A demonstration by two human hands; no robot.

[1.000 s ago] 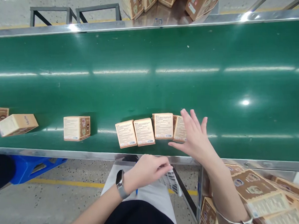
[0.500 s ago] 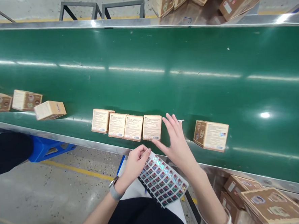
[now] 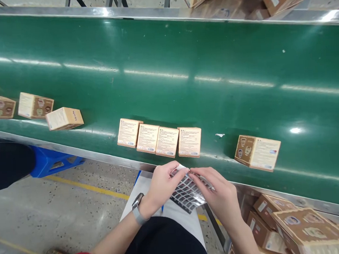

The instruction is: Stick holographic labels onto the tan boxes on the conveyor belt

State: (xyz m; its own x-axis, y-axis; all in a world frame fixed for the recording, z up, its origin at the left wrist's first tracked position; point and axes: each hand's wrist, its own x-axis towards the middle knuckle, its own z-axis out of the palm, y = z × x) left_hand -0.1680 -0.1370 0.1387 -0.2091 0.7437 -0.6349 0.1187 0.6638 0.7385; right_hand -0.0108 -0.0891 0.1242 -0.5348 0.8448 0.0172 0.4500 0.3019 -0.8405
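My left hand (image 3: 165, 184) pinches the top corner of a sheet of small shiny stickers (image 3: 188, 195), held over my lap at the belt's near edge. My right hand (image 3: 217, 187) has its thumb and fingers closed at the same upper edge, and the fingertips of both hands nearly meet. The sheet bends, and glare hides most of its print. Just beyond my hands, several small tan boxes stand in a row on the green belt, the nearest box (image 3: 190, 142) at the right end. Fine print covers their upward faces.
Another box (image 3: 258, 152) lies farther right on the conveyor belt (image 3: 156, 93), past a white scrap (image 3: 220, 135). Several boxes, one of them tilted (image 3: 65, 118), are at the left. Larger brown cartons (image 3: 313, 227) are stacked below right, and a blue stool (image 3: 55, 161) stands at left.
My right hand has come back from beside the row of boxes to the sheet and closed on its upper edge. The sheet now bends. Boxes appear farther right in the view.
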